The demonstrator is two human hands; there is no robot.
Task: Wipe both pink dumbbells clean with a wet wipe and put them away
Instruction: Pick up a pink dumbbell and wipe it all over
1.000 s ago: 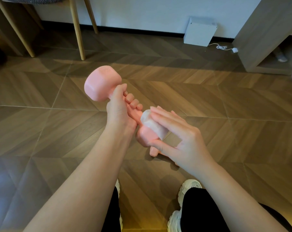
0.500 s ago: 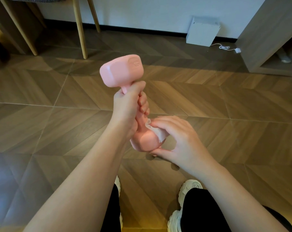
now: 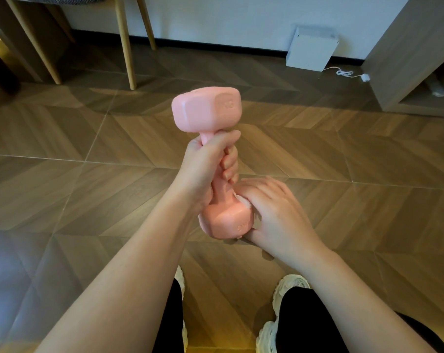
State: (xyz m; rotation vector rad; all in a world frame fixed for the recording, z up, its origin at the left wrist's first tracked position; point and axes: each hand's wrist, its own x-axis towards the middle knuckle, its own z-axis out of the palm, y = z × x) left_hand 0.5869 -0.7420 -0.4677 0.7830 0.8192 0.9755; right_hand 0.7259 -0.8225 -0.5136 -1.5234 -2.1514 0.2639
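Note:
One pink dumbbell (image 3: 206,109) stands nearly upright in mid-air above the floor. My left hand (image 3: 208,164) is closed around its handle, just under the upper head. My right hand (image 3: 274,215) presses a white wet wipe (image 3: 243,201) against the right side of the lower head. Only a small edge of the wipe shows between my fingers and the dumbbell. Only this one dumbbell is in view.
Wooden chair legs (image 3: 125,42) stand at the back left. A white box (image 3: 311,48) leans on the wall with a white cable (image 3: 345,72) beside it. A grey cabinet (image 3: 406,49) fills the back right. My white shoes (image 3: 284,294) are on the wooden floor below.
My left hand has turned the dumbbell from tilted left to nearly upright. My right hand has slid with the wipe from the handle's end down onto the side of the lower head.

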